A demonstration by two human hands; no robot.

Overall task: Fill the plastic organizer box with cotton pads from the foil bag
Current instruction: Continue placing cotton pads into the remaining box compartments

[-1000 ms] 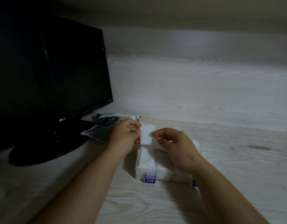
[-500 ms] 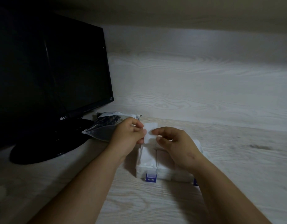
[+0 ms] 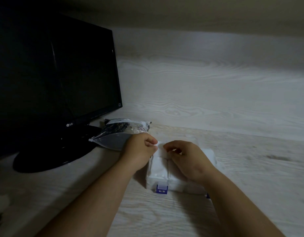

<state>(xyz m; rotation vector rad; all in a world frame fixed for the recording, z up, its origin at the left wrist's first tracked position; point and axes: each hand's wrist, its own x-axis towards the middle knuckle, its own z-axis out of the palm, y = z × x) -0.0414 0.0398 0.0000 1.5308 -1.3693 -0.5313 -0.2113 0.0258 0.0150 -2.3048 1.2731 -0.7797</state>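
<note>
Head view: your left grip (image 3: 141,151) and right grip (image 3: 187,158) both pinch one cotton pad (image 3: 160,151) just over the plastic organizer box (image 3: 158,175) on the pale woodgrain desk (image 3: 259,177). The foil bag (image 3: 117,135) lies behind-left, beside the dark LG monitor (image 3: 53,74), with a woodgrain wall (image 3: 207,91) behind.

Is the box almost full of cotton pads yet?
Partly done: stacked pads already sit in the near-left sections of the organizer box. In hand: the left hand and right hand pinch one cotton pad over the box. Left: that pad has to go in, and the right hand hides the other sections, so I cannot tell how full they are. The foil bag lies behind the left hand.
</note>
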